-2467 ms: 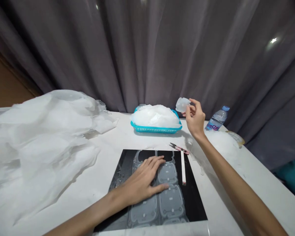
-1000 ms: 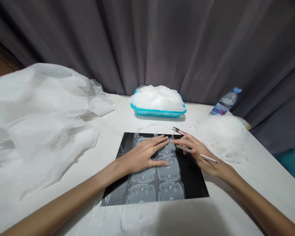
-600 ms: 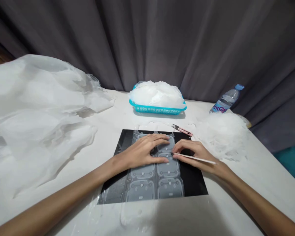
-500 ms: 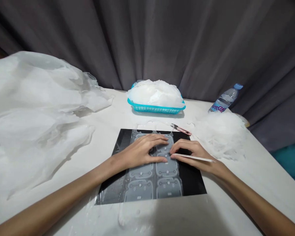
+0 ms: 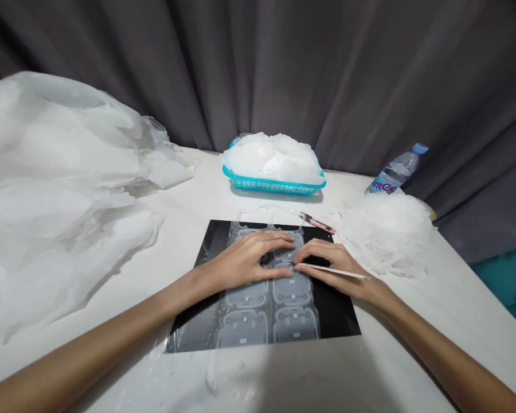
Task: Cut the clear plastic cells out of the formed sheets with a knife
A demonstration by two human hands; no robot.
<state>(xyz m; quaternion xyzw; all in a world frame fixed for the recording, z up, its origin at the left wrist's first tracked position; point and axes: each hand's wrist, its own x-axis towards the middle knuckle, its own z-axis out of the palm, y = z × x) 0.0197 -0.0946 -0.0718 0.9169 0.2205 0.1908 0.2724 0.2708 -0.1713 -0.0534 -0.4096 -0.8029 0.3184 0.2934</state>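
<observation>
The left hand point(image 5: 249, 261) lies flat, fingers spread, on the clear moulded sheet point(image 5: 269, 298) (over a black mat point(image 5: 339, 312)). The right hand point(image 5: 331, 264) pinches a thin white stick point(image 5: 341, 271), tip at the sheet.

The left hand point(image 5: 245, 261) lies over the upper left of the clear moulded plastic sheet point(image 5: 269, 301), hiding the shapes beneath it. Beside it, the right hand point(image 5: 333, 264) covers most of the thin white stick point(image 5: 341, 272); its tip is too fine to make out. Right of the sheet, the water bottle point(image 5: 393, 172) is sunk behind a white scrap heap point(image 5: 387, 232), its label only partly readable. The film pile point(image 5: 47, 189) left of the sheet runs off the frame edge.
</observation>
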